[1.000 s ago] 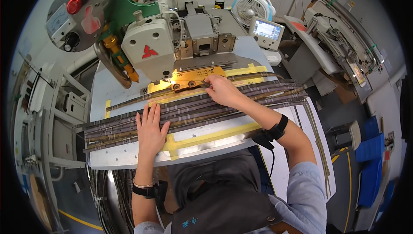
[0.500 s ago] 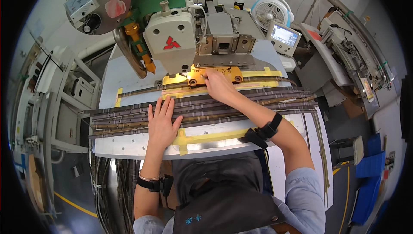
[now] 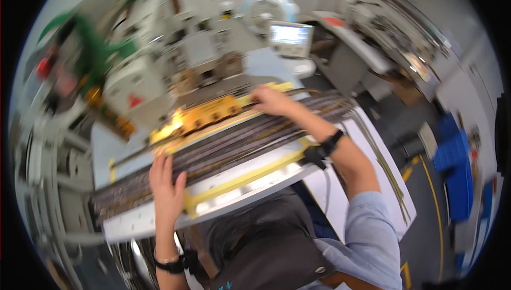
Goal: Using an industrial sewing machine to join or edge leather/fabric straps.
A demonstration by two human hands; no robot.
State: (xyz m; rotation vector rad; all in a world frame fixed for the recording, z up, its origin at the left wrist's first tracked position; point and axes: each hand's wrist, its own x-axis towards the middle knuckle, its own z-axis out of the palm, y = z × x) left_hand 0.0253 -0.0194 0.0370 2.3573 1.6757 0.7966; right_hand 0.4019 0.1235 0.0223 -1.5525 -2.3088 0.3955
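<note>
Dark striped strips (image 3: 223, 157) lie lengthwise across the front of the work table, over yellow tape (image 3: 229, 188) and metal. My left hand (image 3: 167, 183) rests on them at the left, fingers apart. My right hand (image 3: 274, 102) is at the right end of the yellow plate (image 3: 210, 113) under the sewing machine head (image 3: 133, 82), near a thin strip; its fingers are curled, and what is in them is blurred and hidden. A bright light glows at the plate's left part.
A white fan (image 3: 266, 10) and a lit control screen (image 3: 290, 37) stand at the back right. Another machine (image 3: 372, 29) runs along the right wall, with blue bins (image 3: 452, 167) below it. A green-armed fitting (image 3: 85, 39) hangs at the left. Hanging strips show below the table.
The whole view has swung and is blurred by motion. My right hand has moved rightward from the middle of the yellow plate to its right end; my left hand stays on the strips.
</note>
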